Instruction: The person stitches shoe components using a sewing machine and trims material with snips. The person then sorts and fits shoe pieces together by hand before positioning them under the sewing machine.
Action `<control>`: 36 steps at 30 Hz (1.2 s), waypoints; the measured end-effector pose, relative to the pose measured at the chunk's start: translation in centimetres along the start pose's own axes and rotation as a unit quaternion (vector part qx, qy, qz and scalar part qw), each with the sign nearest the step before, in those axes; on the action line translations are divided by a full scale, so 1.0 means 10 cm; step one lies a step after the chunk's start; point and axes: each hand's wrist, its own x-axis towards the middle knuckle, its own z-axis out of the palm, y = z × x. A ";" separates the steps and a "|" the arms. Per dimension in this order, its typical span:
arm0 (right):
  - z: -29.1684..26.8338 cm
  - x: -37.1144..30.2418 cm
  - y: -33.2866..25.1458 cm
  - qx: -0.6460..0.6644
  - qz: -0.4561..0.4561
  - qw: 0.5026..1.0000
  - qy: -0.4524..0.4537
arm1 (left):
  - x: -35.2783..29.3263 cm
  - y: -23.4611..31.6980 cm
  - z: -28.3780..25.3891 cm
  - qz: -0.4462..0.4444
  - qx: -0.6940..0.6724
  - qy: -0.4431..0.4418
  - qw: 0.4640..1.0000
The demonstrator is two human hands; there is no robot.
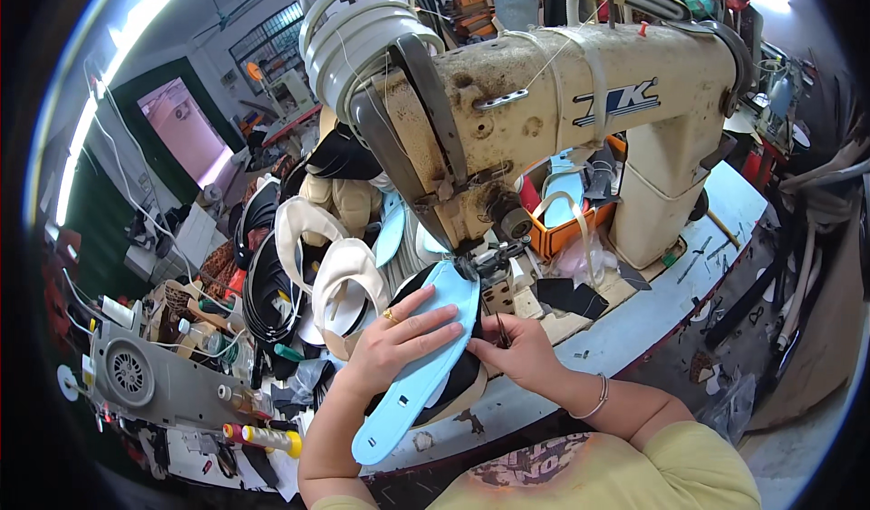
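Under the sewing machine's needle area [467, 261] lies a long light-blue insole-shaped piece [399, 408] with small slots near its lower end. My left hand [399, 342] rests on it, fingers stretched out flat, a ring on one finger. Beneath the blue piece a black and beige piece [467, 378] shows in part. At the right edge of the blue piece my right hand [521, 351] is closed in a pinch. A thin dark pointed tool [502, 331] sticks up from its fingers; its kind is not clear. The needle itself is hidden.
The beige sewing machine [580, 93] arches over the work. White curved pieces [344, 274] and black ones [267, 283] pile up at left. An orange box [553, 233] with blue pieces stands behind the machine head. Thread cones [272, 440] stand at lower left.
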 end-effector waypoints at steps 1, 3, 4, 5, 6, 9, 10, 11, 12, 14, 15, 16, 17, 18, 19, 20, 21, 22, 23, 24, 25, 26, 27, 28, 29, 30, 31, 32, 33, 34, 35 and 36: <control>0.00 0.00 0.01 0.001 0.002 1.000 -0.003 | 0.01 0.03 -0.02 0.000 -0.001 -0.013 1.000; -0.01 0.00 0.04 -0.021 0.009 1.000 -0.006 | 0.00 0.05 -0.03 -0.001 0.000 -0.016 1.000; -0.02 -0.01 0.04 -0.021 0.010 1.000 -0.006 | 0.00 0.05 -0.03 -0.003 0.004 -0.020 1.000; -0.03 -0.01 0.04 -0.038 0.017 0.999 -0.008 | 0.00 0.05 -0.02 -0.005 0.008 -0.024 1.000; -0.03 -0.01 0.03 -0.052 0.021 0.998 -0.012 | -0.01 0.05 -0.03 -0.006 0.010 -0.024 1.000; -0.01 -0.01 0.05 -0.013 0.021 1.000 -0.011 | -0.02 0.06 -0.03 -0.010 0.000 -0.027 1.000; -0.02 -0.01 0.06 -0.015 0.022 1.000 -0.009 | -0.01 0.06 -0.02 -0.016 -0.010 -0.029 0.999; -0.04 0.00 0.08 -0.010 0.018 1.000 -0.007 | 0.00 0.06 -0.01 -0.023 -0.020 -0.031 0.999; -0.03 0.00 0.08 -0.003 0.015 1.000 -0.010 | -0.01 0.08 -0.02 -0.026 -0.019 -0.031 0.999; -0.02 -0.01 0.07 0.009 0.016 1.000 -0.013 | -0.02 0.10 -0.04 -0.031 -0.004 -0.042 0.999; -0.02 0.00 0.08 0.019 0.015 1.000 -0.013 | -0.02 0.09 -0.03 -0.032 -0.002 -0.042 0.999; -0.02 0.01 0.07 0.019 0.014 1.000 -0.015 | -0.03 0.09 -0.03 -0.034 -0.010 -0.042 0.998; -0.02 0.01 0.06 0.002 0.020 1.000 -0.015 | -0.03 0.09 -0.03 -0.037 -0.017 -0.043 0.998; -0.03 0.00 0.05 -0.017 0.027 0.999 -0.013 | -0.03 0.07 -0.02 -0.036 -0.018 -0.043 0.998; -0.03 0.01 0.05 -0.017 0.027 0.999 -0.012 | -0.03 0.06 -0.01 -0.036 -0.020 -0.046 0.998; -0.02 0.02 0.06 -0.009 0.017 1.000 -0.008 | -0.03 0.05 -0.01 -0.036 -0.021 -0.050 0.998; -0.01 0.02 0.06 0.000 0.007 1.000 -0.005 | -0.03 0.05 -0.01 -0.036 -0.021 -0.051 0.998; -0.01 0.02 0.07 0.001 0.007 1.000 -0.005 | -0.03 0.05 -0.01 -0.041 -0.023 -0.049 0.998; 0.00 0.02 0.09 0.010 0.009 1.000 -0.001 | -0.03 0.05 -0.01 -0.045 -0.024 -0.048 0.998; 0.00 0.03 0.10 0.019 0.009 1.000 0.002 | -0.03 0.05 -0.01 -0.045 -0.022 -0.048 0.998; 0.00 0.04 0.09 0.019 0.008 1.000 0.001 | -0.04 0.05 -0.01 -0.048 -0.023 -0.052 0.997; 0.00 0.04 0.07 0.013 0.004 1.000 -0.002 | -0.04 0.05 -0.01 -0.052 -0.025 -0.057 0.997; 0.01 0.03 0.06 0.007 0.003 1.000 -0.004 | -0.04 0.06 -0.02 -0.052 -0.025 -0.057 0.997; 0.01 0.03 0.07 0.008 0.005 1.000 -0.003 | -0.03 0.06 -0.02 -0.053 -0.027 -0.055 0.997; 0.00 0.03 0.08 0.012 0.006 1.000 -0.005 | -0.03 0.07 -0.02 -0.054 -0.028 -0.052 0.997; 0.00 0.04 0.09 0.016 0.006 1.000 -0.009 | -0.04 0.07 -0.02 -0.055 -0.028 -0.052 0.997; 0.00 0.03 0.08 0.016 0.006 1.000 -0.010 | -0.04 0.07 -0.02 -0.053 -0.024 -0.053 0.997; 0.00 0.02 0.07 0.010 0.006 1.000 -0.008 | -0.04 0.07 -0.01 -0.051 -0.020 -0.054 0.997; 0.00 0.01 0.06 0.004 0.005 1.000 -0.005 | -0.04 0.06 -0.01 -0.052 -0.021 -0.054 0.997; 0.00 0.01 0.07 0.004 0.006 1.000 -0.005 | -0.05 0.06 0.00 -0.051 -0.020 -0.052 0.997; -0.01 0.02 0.07 0.004 0.008 1.000 -0.008 | -0.05 0.06 0.00 -0.050 -0.019 -0.050 0.997; -0.01 0.02 0.07 0.005 0.011 1.000 -0.011 | -0.04 0.06 0.00 -0.050 -0.020 -0.051 0.997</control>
